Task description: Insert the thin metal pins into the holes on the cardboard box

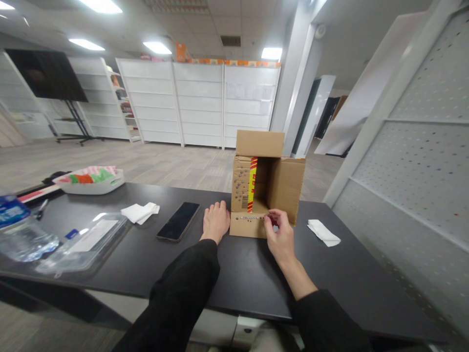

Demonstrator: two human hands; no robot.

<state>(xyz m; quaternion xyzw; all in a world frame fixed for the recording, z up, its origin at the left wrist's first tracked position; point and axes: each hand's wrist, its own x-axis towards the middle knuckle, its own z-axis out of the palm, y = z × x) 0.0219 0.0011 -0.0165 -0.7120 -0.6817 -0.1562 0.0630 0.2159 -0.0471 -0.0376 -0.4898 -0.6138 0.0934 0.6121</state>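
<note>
An open cardboard box [267,190] lies on its side on the table, its opening toward me and its flaps spread. A row of small shiny metal pieces [251,218] runs along the upper part of its bottom flap [247,229]. Several grey dots mark the left flap [240,183], beside red and yellow tape. My right hand [280,237] is pinched at the right end of the row; what is between its fingertips is too small to make out. Palm down, my left hand [216,222] rests on the table against the box's left edge, fingers stretched forward.
On the black table [242,283], a phone [178,221] and folded tissues [141,212] lie left of my left hand. Farther left are a clear plastic case [91,242], a water bottle [25,232] and a white basket [91,181]. Another tissue [324,232] lies right of the box.
</note>
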